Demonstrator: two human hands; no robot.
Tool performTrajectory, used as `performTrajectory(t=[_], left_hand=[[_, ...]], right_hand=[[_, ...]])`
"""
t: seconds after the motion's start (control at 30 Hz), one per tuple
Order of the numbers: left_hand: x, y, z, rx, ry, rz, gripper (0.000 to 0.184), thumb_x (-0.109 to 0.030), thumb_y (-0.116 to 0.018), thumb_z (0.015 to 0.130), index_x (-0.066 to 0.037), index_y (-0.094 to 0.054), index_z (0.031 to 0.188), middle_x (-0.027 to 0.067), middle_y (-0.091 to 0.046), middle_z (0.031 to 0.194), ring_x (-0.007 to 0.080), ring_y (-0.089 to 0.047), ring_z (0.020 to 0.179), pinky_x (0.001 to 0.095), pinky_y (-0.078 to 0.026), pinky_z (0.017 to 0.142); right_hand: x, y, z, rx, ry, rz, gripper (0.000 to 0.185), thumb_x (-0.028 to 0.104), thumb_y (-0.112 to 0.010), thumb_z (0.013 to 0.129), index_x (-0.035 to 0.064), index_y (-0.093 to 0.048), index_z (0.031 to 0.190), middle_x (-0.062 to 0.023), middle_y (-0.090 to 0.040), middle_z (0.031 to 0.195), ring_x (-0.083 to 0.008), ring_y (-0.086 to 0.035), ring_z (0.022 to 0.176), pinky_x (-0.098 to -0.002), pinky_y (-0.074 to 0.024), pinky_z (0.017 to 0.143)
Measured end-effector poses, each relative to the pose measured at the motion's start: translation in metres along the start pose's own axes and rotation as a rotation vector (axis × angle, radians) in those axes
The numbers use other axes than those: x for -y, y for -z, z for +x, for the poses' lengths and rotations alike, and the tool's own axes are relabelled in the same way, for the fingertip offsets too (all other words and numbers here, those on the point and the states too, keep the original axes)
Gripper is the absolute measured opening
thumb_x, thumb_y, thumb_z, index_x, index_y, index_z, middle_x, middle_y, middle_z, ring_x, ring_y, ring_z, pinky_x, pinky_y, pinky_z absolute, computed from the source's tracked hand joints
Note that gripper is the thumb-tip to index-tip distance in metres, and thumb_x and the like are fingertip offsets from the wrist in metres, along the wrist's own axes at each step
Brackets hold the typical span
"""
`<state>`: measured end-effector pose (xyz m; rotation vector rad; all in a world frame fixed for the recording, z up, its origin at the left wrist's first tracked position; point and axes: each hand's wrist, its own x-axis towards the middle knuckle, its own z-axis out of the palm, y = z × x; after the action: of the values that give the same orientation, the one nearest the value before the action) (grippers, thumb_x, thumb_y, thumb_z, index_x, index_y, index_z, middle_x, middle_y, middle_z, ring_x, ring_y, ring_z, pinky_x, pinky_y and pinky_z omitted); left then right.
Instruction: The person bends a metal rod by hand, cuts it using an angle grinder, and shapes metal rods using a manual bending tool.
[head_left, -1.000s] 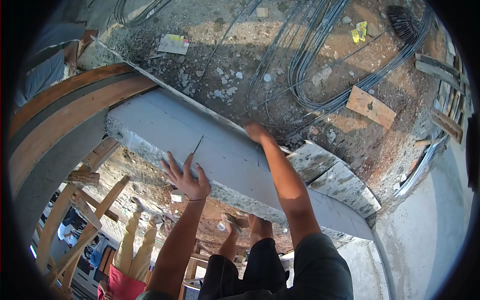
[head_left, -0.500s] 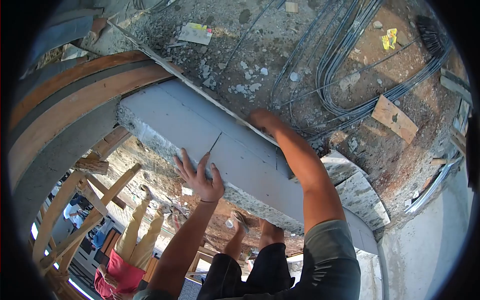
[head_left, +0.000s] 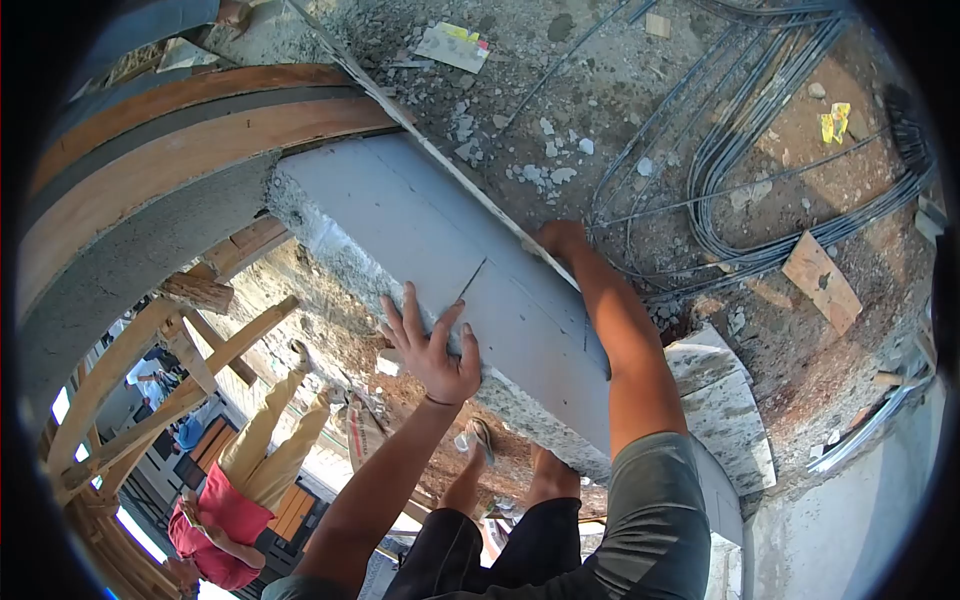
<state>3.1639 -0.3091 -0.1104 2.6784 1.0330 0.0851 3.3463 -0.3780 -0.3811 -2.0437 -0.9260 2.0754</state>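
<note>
My left hand [head_left: 435,352] lies with its fingers spread on the near edge of a long grey concrete beam [head_left: 400,215]. Its fingertips rest on the smooth top, just beside a thin dark line [head_left: 473,281] that runs across the surface. A long thin board [head_left: 440,155] stands along the beam's far edge. My right arm reaches over the beam, and my right hand [head_left: 562,240] is at the far side of the board near its right end. The fingers of that hand are in shadow and hidden, so its grip does not show.
Bent steel rods [head_left: 715,215] lie on the rubble-strewn ground beyond the beam, near a loose wooden piece [head_left: 822,282]. Curved wooden formwork [head_left: 200,150] meets the beam at left. Below stand timber props [head_left: 180,405] and a person in a red shirt [head_left: 222,525].
The view has shifted, so the beam and ground appear farther right and slightly higher. My left hand stays spread by the dark line, and my right hand remains behind the board.
</note>
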Motion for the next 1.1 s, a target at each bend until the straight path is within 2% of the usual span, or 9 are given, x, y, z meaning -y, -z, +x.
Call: performTrajectory(t=[0.13,0.37,0.43,0.57,0.67,0.77,0.8,0.93,1.1], left_hand=[[0.000,0.002,-0.001,0.010,0.007,0.007,0.029,-0.027,-0.056,0.088,-0.015,-0.071,0.110,0.0236,-0.034,0.156,0.0511,-0.014,0.149,0.0696,-0.008,0.114],[0.006,0.005,-0.002,0.003,-0.014,-0.018,0.030,-0.025,-0.059,0.084,-0.018,-0.072,0.110,0.0236,-0.036,0.155,0.0533,-0.016,0.148,0.0701,-0.010,0.113],[0.010,0.006,-0.003,0.006,0.002,-0.026,0.030,-0.024,-0.059,0.083,-0.018,-0.073,0.109,0.0232,-0.036,0.155,0.0538,-0.016,0.147,0.0707,-0.010,0.113],[0.014,0.002,-0.005,-0.018,-0.016,-0.047,0.030,-0.023,-0.059,0.082,-0.020,-0.073,0.108,0.0220,-0.037,0.155,0.0539,-0.016,0.147,0.0718,-0.009,0.113],[0.010,0.007,-0.006,-0.007,0.011,-0.041,0.029,-0.023,-0.059,0.082,-0.020,-0.073,0.107,0.0202,-0.038,0.155,0.0526,-0.017,0.148,0.0716,-0.009,0.113],[0.014,0.006,-0.008,-0.015,0.036,-0.069,0.029,-0.026,-0.061,0.082,-0.021,-0.074,0.108,0.0183,-0.040,0.154,0.0491,-0.017,0.149,0.0705,-0.006,0.114],[0.013,0.006,-0.008,-0.021,0.039,-0.078,0.034,-0.025,-0.061,0.084,-0.021,-0.071,0.116,0.0186,-0.040,0.154,0.0488,-0.018,0.149,0.0719,-0.006,0.113],[0.010,0.014,-0.008,0.000,0.037,-0.056,0.047,-0.024,-0.050,0.094,-0.009,-0.052,0.138,0.0192,-0.035,0.157,0.0501,-0.018,0.148,0.0715,-0.008,0.113],[0.008,0.009,-0.014,-0.066,0.055,-0.063,0.050,-0.030,-0.034,0.104,-0.009,-0.045,0.147,0.0192,-0.031,0.159,0.0448,-0.019,0.150,0.0678,-0.006,0.115]], right_hand=[[0.022,-0.007,-0.017,-0.197,-0.196,-0.032,0.084,0.078,-0.037,0.089,0.0068,-0.073,0.117,-0.0176,-0.066,0.129,-0.0306,-0.058,0.126,-0.0410,-0.0416,0.107],[0.011,-0.024,-0.024,-0.417,-0.191,-0.179,0.083,0.079,-0.045,0.086,0.0041,-0.077,0.101,-0.0200,-0.074,0.102,-0.0325,-0.072,0.100,-0.0402,-0.0554,0.084],[0.007,0.002,-0.057,-0.512,-0.087,-0.261,0.080,0.079,-0.048,0.085,0.0045,-0.078,0.086,-0.0186,-0.074,0.086,-0.0335,-0.074,0.085,-0.0406,-0.0572,0.073],[0.006,0.015,-0.084,-0.592,-0.048,-0.332,0.078,0.077,-0.050,0.086,0.0051,-0.078,0.077,-0.0193,-0.073,0.080,-0.0345,-0.073,0.079,-0.0424,-0.0568,0.070],[0.023,0.018,-0.117,-0.828,-0.010,-0.381,0.067,0.066,-0.051,0.092,0.0081,-0.077,0.072,-0.0170,-0.070,0.067,-0.0338,-0.071,0.065,-0.0434,-0.0551,0.060],[0.038,0.027,-0.160,-0.825,0.050,-0.271,0.062,0.059,-0.053,0.095,0.0075,-0.075,0.069,-0.0195,-0.065,0.061,-0.0374,-0.067,0.061,-0.0457,-0.0527,0.058],[0.043,0.028,-0.175,-0.944,0.148,-0.313,0.057,0.048,-0.056,0.096,0.0065,-0.072,0.061,-0.0184,-0.062,0.056,-0.0358,-0.063,0.053,-0.0445,-0.0496,0.053],[0.076,0.051,-0.243,-0.949,0.170,-0.244,0.053,0.043,-0.058,0.096,0.0064,-0.070,0.060,-0.0184,-0.060,0.055,-0.0367,-0.062,0.054,-0.0457,-0.0488,0.054],[0.090,0.059,-0.320,-0.869,0.141,-0.203,0.046,0.036,-0.057,0.095,0.0049,-0.071,0.063,-0.0177,-0.063,0.059,-0.0377,-0.064,0.064,-0.0473,-0.0491,0.071]])
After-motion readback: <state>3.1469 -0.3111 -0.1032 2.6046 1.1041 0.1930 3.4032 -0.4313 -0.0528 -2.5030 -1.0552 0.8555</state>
